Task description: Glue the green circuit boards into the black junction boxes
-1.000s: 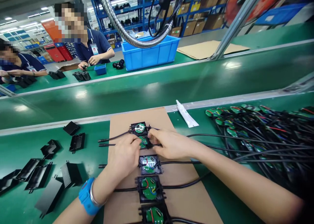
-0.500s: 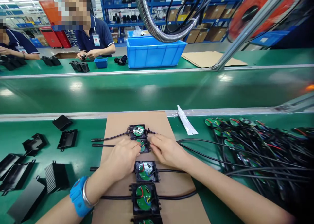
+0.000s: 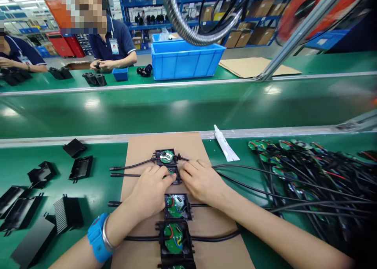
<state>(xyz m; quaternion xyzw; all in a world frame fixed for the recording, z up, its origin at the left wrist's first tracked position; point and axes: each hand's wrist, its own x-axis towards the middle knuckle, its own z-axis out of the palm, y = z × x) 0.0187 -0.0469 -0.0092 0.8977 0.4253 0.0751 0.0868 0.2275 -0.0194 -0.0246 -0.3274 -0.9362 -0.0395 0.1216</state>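
My left hand [image 3: 151, 190], with a blue band and a metal bracelet at the wrist, presses its thumb and fingers onto a small black plastic housing [image 3: 177, 179] and the circuit board inside, mostly covered. At the housing's right side, my right hand [image 3: 203, 184] has its fingers curled over the black cable end. Just above sits another housing [image 3: 159, 152] holding a green circuit board [image 3: 167, 156]. Below my hands lie housings with wired boards, such as the nearer green board [image 3: 173, 238]. All rest in a column on a cardboard sheet [image 3: 141, 143].
Empty black housings and covers [image 3: 81, 169] lie on the left. A white tube [image 3: 226, 144] lies beyond the cardboard. Wired boards and cables [image 3: 306, 182] are heaped on the right. Across the green bench stand a blue bin [image 3: 185, 63] and a co-worker [image 3: 113, 43]. A metal hose [image 3: 188, 31] hangs overhead.
My left thumb has moved right and down over the board, covering more of it. My right fingers have drawn closer to the housing's right side. The view has shifted slightly.
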